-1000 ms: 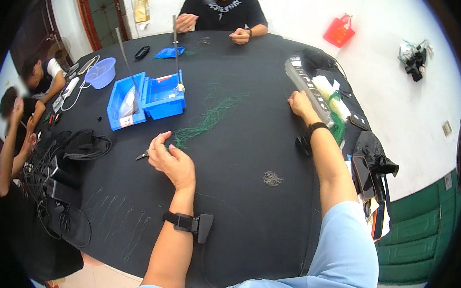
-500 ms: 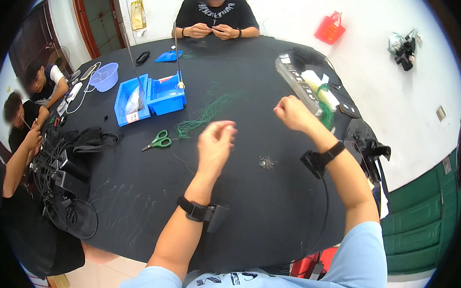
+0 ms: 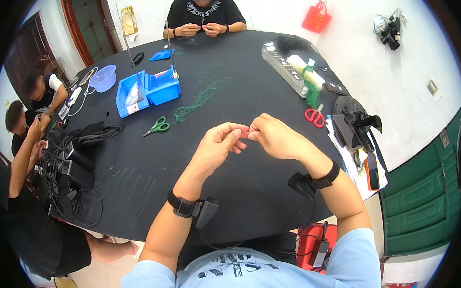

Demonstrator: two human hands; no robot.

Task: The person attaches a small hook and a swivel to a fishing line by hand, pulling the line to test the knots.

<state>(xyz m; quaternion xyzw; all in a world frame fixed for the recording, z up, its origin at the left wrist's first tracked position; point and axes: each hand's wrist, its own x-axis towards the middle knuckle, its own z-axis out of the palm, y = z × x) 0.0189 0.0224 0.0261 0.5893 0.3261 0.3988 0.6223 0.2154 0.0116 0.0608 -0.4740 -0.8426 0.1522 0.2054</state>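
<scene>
Above the black table (image 3: 249,186) my left hand (image 3: 217,143) and my right hand (image 3: 274,137) meet fingertip to fingertip. Between them they pinch a small thin thing, too small to make out, possibly a fine wire. Each wrist wears a black band with a small device. Green-handled scissors (image 3: 157,126) lie on the table to the left of my left hand, beside a bunch of thin green strands (image 3: 199,99). Several short pale strands (image 3: 128,183) lie in a row on the table near its front edge.
Two blue bins (image 3: 146,91) stand at the back left, red scissors (image 3: 314,116) and a long clear tray (image 3: 288,69) at the right. Black cables and devices (image 3: 67,162) crowd the left edge. One person sits across the table (image 3: 205,11), others at the left (image 3: 28,119).
My left hand let go of the green scissors, which now lie on the table. Both hands came in from apart and now meet at the fingertips in front of me.
</scene>
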